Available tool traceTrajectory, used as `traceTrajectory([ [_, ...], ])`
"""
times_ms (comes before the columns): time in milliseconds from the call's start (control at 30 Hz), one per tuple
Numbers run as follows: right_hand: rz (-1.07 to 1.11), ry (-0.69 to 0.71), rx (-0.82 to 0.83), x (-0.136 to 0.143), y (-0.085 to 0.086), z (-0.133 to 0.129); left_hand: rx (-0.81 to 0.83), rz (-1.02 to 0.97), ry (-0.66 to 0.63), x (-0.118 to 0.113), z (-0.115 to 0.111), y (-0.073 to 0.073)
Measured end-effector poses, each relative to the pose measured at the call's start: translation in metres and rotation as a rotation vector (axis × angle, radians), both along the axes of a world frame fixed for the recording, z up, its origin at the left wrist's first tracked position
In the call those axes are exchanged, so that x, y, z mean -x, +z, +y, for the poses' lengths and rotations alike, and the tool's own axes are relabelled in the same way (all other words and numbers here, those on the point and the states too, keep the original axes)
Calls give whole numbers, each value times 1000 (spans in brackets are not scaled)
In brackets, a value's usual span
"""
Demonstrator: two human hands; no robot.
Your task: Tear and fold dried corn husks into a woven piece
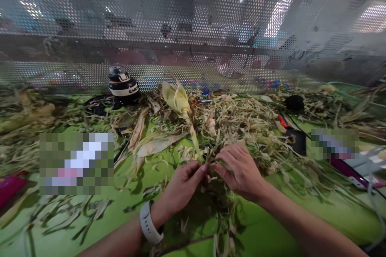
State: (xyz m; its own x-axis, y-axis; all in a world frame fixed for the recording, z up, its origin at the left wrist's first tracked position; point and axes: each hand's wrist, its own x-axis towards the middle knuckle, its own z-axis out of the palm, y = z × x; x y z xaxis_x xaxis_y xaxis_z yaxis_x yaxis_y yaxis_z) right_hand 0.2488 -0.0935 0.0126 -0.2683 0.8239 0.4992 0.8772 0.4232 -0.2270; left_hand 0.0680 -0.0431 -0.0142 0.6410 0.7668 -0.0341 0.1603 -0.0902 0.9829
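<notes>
A pale yellow-green flower shaped from corn husk (pixel 176 98) stands up in front of me, tilted to the left. Its stem (pixel 194 142) runs down to my left hand (pixel 187 180), whose thumb and fingers pinch the lower end. From the right, my right hand (pixel 241 170) comes close to the same spot with its fingers curled in. A thin brownish husk strip (pixel 212 153) lies at its fingertips. What the right fingers grip is too small and partly hidden to make out.
Dried husk shreds (pixel 241 116) are heaped over the green table (pixel 120 213). A black and white bottle-like object (pixel 123 84) stands at back left, before a perforated metal screen (pixel 193 20). A red-orange tool (pixel 282 120), a dark flat object (pixel 296 141) and cables (pixel 372 192) lie right.
</notes>
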Motion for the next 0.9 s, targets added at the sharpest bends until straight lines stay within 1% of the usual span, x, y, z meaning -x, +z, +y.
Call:
traceTrajectory([
  [67, -27, 66, 70, 0, -3, 2, 26, -12, 6, 0, 1, -2],
  [133, -13, 114, 103, -1, -6, 4, 57, -34, 23, 0, 1, -2],
  [267, -12, 112, 97, -5, -12, 9, 117, -54, 100, -1, 0, -2],
  [333, -45, 102, 73, -7, -13, 11, 162, -53, 97, -2, 0, -2],
  [400, -62, 57, 1, -9, -12, 12, 225, -87, 86, -2, 0, 0],
  [500, 0, -39, -222, -8, -7, 6, 304, -188, 96, -1, -1, 4],
  [533, 30, -44, -278, -6, -5, 2, 315, -200, 92, -1, -1, 5],
  [567, 49, -25, -294, -3, -4, -1, 316, -196, 89, -1, -2, 5],
  [600, 50, 13, -256, 0, -4, -4, 309, -183, 96, 0, -2, 5],
  [633, 37, 47, -181, 4, -5, -6, 298, -170, 114, -1, -2, 4],
  [700, -4, 85, -11, 12, -11, -8, 268, -172, 177, -1, -2, 2],
  [733, -12, 92, 44, 15, -15, -8, 256, -178, 194, -2, -2, 2],
  [833, 17, 115, 103, 20, -27, -5, 232, -190, 201, -4, -1, 2],
  [900, 50, 151, 120, 20, -29, -4, 222, -165, 186, -4, 0, 4],
])
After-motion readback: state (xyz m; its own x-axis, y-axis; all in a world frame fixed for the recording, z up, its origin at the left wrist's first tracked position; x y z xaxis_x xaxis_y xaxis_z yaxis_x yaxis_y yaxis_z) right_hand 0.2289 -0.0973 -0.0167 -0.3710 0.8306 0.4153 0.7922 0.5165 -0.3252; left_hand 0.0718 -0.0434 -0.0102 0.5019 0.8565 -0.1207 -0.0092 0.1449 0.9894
